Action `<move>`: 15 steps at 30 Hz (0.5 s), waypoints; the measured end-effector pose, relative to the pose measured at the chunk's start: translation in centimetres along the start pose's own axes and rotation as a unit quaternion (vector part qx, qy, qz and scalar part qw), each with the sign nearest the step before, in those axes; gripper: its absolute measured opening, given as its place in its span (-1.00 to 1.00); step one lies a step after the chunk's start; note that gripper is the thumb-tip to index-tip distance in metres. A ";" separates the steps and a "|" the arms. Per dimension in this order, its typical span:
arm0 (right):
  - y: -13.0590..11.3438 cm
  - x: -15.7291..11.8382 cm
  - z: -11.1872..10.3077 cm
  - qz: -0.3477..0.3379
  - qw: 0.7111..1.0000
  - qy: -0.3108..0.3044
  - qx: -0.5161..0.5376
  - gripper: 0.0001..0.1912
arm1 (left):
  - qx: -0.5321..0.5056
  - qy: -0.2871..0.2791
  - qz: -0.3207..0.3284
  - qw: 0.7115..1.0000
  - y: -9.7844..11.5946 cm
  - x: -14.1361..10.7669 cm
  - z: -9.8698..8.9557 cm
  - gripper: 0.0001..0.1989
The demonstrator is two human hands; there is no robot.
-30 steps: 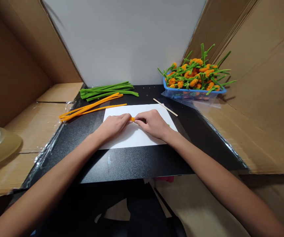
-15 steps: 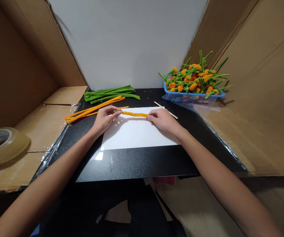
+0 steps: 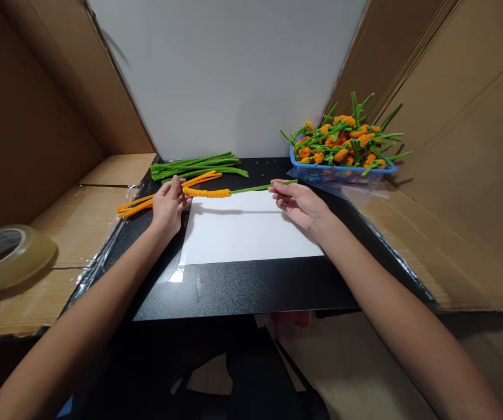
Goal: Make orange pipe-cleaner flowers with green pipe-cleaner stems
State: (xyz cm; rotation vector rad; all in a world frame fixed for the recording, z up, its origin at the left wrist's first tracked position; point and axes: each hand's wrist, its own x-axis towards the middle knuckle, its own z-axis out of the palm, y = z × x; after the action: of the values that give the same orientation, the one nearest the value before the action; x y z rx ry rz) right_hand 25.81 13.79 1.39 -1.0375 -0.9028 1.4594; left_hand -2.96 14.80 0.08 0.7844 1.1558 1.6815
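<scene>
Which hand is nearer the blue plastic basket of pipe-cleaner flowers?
Right hand: just in front of the blue plastic basket, toward its left end. Left hand: far to the basket's left.

Over the white paper sheet (image 3: pixel 247 227) the way is free; the held pipe cleaner (image 3: pixel 229 191) crosses its far edge, and loose orange pipe cleaners (image 3: pixel 135 204) and a blue basket (image 3: pixel 334 174) stand beyond.

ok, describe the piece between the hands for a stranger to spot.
On the black tabletop, above the white paper sheet, one pipe cleaner spans between the left hand and the right hand. It is half tightly wound orange, half straight green, unlike the plain pipe cleaners beyond.
</scene>
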 end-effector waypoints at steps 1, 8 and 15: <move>0.2 0.0 0.1 -0.005 1.000 0.004 0.015 -0.87 | 0.000 -0.005 -0.001 1.000 -0.1 -0.2 0.2 -0.67; 2.2 -0.8 2.2 -0.109 0.981 -0.036 -0.158 -0.77 | -0.011 -0.061 -0.017 0.998 -1.3 -1.4 1.0 -0.65; 2.7 -1.9 3.7 -0.277 0.910 -0.049 -0.305 -0.83 | 0.058 -0.161 -0.007 0.985 -1.4 -2.9 1.7 -0.62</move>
State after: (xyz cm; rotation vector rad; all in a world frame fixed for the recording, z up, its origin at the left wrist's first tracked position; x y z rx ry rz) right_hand 21.54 11.53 0.36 -1.0253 -1.6393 0.7575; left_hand 0.02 12.92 -0.62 1.0755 1.0327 1.4209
